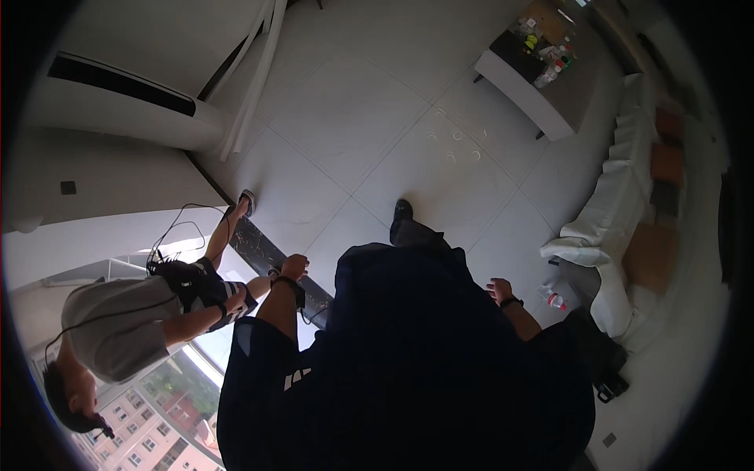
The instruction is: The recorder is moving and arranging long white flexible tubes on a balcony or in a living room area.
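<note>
My left hand [295, 267] hangs beside my body with its fingers curled in. Nothing shows in it, and a dark band circles the wrist. My right hand [498, 290] hangs on the other side, fingers loosely apart and holding nothing. That wrist also has a dark band. Nearest to the right hand, though apart from it, is a clear plastic bottle [556, 300] with a red and white part, by the sofa's end. One dark shoe [402, 210] of mine is forward on the pale tiled floor [353, 157].
Another person [126, 322] with cables stands at left by a window. A sofa [593, 212] with a white cover and orange-brown cushions lines the right. Bottles and small items crowd a low table [526, 94] at far right. A white air conditioner [118, 110] stands at far left.
</note>
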A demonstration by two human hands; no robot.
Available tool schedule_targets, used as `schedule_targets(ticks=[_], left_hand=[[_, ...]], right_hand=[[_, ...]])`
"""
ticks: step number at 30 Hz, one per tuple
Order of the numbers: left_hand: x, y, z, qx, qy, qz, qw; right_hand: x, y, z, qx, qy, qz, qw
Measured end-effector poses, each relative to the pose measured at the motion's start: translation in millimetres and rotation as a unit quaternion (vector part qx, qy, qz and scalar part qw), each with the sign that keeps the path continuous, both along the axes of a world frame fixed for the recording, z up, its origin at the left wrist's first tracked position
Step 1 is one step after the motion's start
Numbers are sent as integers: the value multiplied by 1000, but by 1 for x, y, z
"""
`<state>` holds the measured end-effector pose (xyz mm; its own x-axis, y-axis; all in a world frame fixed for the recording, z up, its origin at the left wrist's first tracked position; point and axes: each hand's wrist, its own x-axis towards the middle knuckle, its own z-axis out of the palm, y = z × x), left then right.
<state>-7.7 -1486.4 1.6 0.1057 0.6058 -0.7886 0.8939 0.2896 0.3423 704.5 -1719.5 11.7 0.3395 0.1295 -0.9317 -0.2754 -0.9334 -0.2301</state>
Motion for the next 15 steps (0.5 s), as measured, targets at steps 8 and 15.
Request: schedule_targets(ticks=[8, 15], left_hand=[[69, -43, 22, -177, -82, 444, 875], [102, 101, -63, -79, -73, -43, 993]], right_hand=[[-21, 478, 62, 250, -7, 107, 962], [-77, 707, 108, 342, 17, 355, 870]])
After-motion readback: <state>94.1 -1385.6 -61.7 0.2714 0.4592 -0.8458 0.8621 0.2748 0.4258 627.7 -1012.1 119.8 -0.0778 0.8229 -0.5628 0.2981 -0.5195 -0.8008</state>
